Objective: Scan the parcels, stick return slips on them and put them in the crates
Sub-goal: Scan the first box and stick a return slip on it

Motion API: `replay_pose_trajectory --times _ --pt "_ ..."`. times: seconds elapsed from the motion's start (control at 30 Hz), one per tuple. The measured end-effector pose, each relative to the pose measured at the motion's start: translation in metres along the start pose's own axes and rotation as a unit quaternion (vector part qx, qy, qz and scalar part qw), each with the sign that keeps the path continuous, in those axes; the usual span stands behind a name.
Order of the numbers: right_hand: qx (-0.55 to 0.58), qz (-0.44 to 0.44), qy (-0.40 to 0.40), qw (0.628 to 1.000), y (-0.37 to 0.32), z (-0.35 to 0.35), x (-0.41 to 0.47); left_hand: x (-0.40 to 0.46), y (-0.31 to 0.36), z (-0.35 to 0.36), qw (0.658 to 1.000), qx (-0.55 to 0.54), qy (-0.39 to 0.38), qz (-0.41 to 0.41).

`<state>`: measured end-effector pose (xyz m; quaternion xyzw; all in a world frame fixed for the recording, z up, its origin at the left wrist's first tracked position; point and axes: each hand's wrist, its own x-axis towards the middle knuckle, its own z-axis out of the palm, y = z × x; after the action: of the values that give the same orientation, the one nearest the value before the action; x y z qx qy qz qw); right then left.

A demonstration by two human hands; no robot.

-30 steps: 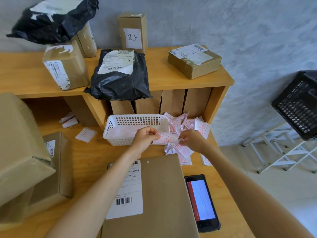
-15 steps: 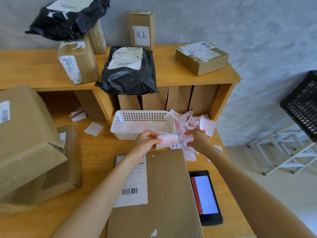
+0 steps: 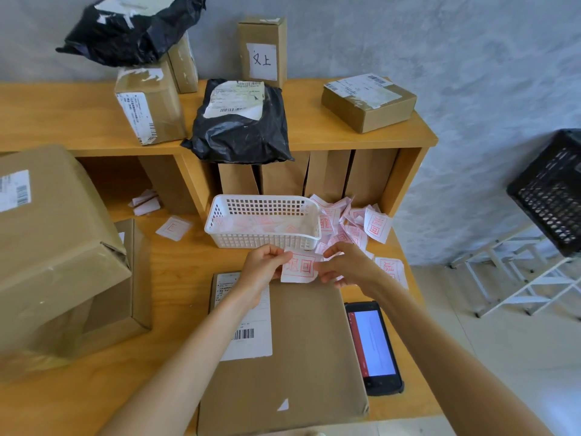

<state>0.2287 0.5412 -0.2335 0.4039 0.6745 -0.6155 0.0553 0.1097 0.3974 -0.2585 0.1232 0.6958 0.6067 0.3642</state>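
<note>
Both hands up above the far end of a flat cardboard parcel [image 3: 301,357] on the wooden desk [image 3: 176,278]. Left hand [image 3: 264,269] pinching the left edge of a white return slip [image 3: 300,267] with red print. Right hand [image 3: 349,265] pinching the right edge of the same slip, fingers curled round it. Slip held in the air between the two hands, just over the far edge of the parcel, not stuck down yet.

On the parcel, a white shipping label [image 3: 248,328] with a barcode, partly hidden by the left arm. Just right of the parcel, a black handheld scanner [image 3: 374,347] lying flat, screen lit.

Behind the hands, a white plastic basket [image 3: 264,225] with holes in its sides. Right of the basket, a loose pile of slips [image 3: 352,225] with the same red print.

At the left, a big cardboard box [image 3: 53,240] leaning on a smaller one. Up on the shelf top [image 3: 63,121], a black plastic mailer bag [image 3: 242,124], a low brown box [image 3: 369,102], a tall narrow box [image 3: 262,48] with a hand-written note, and more parcels in the left corner. Far right, a black crate [image 3: 550,193] on a white stand.
</note>
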Motion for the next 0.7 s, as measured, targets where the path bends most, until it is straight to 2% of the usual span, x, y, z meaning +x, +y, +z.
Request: replay_pose_trajectory --times 0.33,0.43,0.53,0.7 --pt "0.017 -0.037 0.066 0.997 0.024 0.015 -0.018 -0.022 -0.012 -0.001 0.999 -0.027 -0.016 -0.023" --pt "-0.023 -0.048 0.089 0.995 0.028 0.019 -0.023 -0.023 -0.018 -0.002 0.997 0.081 0.003 0.001" --pt "-0.06 -0.06 0.103 0.991 0.034 0.021 -0.025 -0.024 -0.022 -0.006 0.97 0.233 0.034 0.055" --pt "-0.111 -0.064 0.114 0.985 0.046 0.031 -0.026 -0.03 -0.028 -0.003 0.942 0.319 0.054 0.087"
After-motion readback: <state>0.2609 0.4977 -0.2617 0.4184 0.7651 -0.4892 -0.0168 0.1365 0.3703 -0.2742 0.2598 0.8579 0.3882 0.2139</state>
